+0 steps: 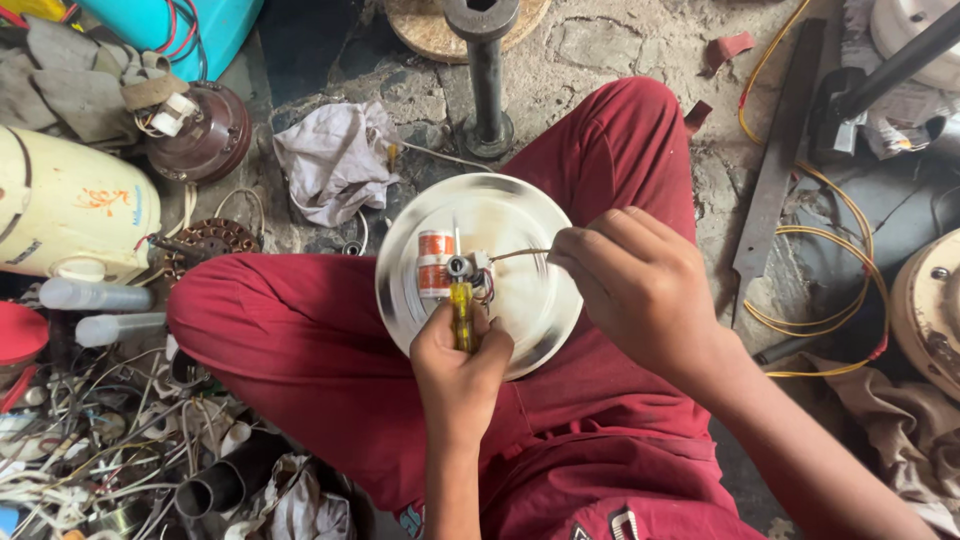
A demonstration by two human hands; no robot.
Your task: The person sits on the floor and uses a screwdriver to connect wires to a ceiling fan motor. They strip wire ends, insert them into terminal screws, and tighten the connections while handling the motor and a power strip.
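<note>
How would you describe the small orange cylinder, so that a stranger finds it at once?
Look at the round silver metal disc resting on the person's red-trousered lap. The orange cylinder sits near its centre, just above the yellow-handled screwdriver in the left hand. It is the only orange, white-banded part among the small wires there.

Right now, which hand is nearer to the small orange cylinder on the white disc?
Left. The left hand grips a yellow-handled screwdriver just below the orange cylinder; the right hand is farther right, pinching a wire.

Round silver fan motor flat on lap; yellow screwdriver upright at hub.
</note>
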